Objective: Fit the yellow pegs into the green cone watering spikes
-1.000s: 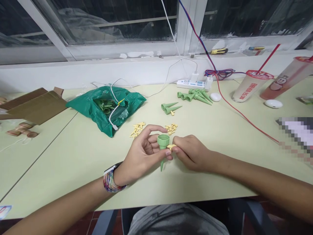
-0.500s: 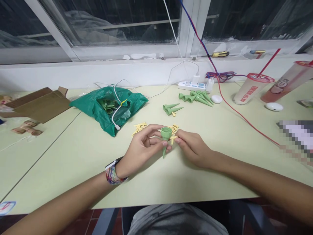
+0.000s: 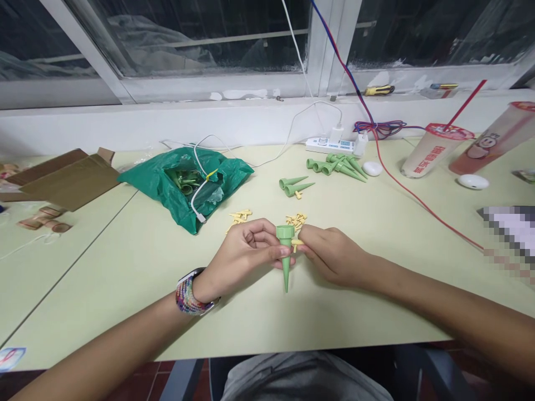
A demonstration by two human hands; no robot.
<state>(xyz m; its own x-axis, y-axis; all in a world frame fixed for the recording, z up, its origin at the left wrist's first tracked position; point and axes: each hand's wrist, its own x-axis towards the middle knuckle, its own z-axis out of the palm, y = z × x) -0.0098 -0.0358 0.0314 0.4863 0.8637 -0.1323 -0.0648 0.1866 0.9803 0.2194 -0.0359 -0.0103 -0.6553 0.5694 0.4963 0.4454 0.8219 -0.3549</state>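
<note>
My left hand (image 3: 242, 253) is shut on a green plastic watering spike (image 3: 286, 264), held upright with its point down and its wide collar up. My right hand (image 3: 330, 256) pinches a small yellow plastic T-shaped part (image 3: 296, 243) between its fingertips, right beside the spike's upper body. Close behind my hands lie two loose piles of similar yellow parts (image 3: 296, 221) (image 3: 239, 218). Further back, two green spikes (image 3: 296, 186) lie on the pale green table (image 3: 137, 278), and a small yellow part rests against them.
A green plastic bag (image 3: 184, 186) holding green parts sits back left, beside a cardboard box flap (image 3: 69, 179). Further back are a bundle of green spikes (image 3: 336, 166), a power strip (image 3: 330, 146), cables and plastic cups with straws (image 3: 437, 149).
The green spike has swung from tilted to more upright and sits a little lower in my left hand. My right hand still pinches the yellow part beside it.
</note>
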